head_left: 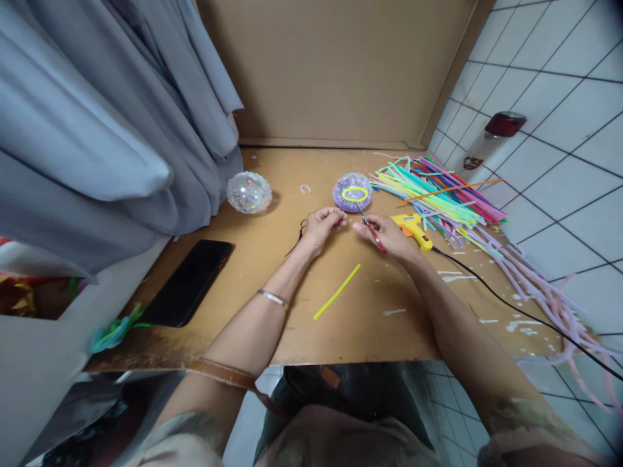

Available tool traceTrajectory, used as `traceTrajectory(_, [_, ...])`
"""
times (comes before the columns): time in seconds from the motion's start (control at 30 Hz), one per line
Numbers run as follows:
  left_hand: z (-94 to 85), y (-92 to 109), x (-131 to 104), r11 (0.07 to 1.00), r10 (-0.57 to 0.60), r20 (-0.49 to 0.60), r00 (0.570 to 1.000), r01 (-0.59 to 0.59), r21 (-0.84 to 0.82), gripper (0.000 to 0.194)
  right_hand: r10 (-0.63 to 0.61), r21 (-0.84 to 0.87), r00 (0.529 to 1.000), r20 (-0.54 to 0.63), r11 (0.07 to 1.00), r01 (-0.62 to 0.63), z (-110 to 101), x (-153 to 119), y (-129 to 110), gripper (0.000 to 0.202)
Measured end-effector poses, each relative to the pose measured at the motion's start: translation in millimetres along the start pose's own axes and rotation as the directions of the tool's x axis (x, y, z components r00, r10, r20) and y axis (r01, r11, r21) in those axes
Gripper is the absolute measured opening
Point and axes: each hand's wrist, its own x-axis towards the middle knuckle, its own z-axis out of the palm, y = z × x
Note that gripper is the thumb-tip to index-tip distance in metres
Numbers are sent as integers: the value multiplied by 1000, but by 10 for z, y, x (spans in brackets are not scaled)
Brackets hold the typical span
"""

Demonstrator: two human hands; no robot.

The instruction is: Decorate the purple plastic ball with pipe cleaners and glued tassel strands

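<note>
Nearest on the table (341, 337) lies a loose yellow straw piece (337, 292), thin and featherlight by the look of it, likely to skid away at a touch. Further in, the left hand (322, 228) has its fingers pressed together around something small and dark; what exactly I cannot make out. The right hand (389, 235) is closed about red-handled scissors (370, 228), blades pointing up toward the purple ball (352, 192), which carries a yellow ring (355, 193) on top. That ball looks like a thin clear shell, light and apt to roll, best steadied at its sides. Just beyond the right hand rests a yellow glue gun (413, 228), then the heap of coloured straws (438, 191). Well to the left sits a clear ball (248, 192)
</note>
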Motion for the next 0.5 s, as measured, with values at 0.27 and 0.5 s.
traceTrajectory(0.27, [2,-36,-14,996,42,90,995,-48,76,10,-43,-261,996,84,963,63,17,-9,-8,56])
traceTrajectory(0.5, [2,9,-71,978,69,121,990,-91,187,7,-36,-192,996,87,980,52,24,-40,-57,57])
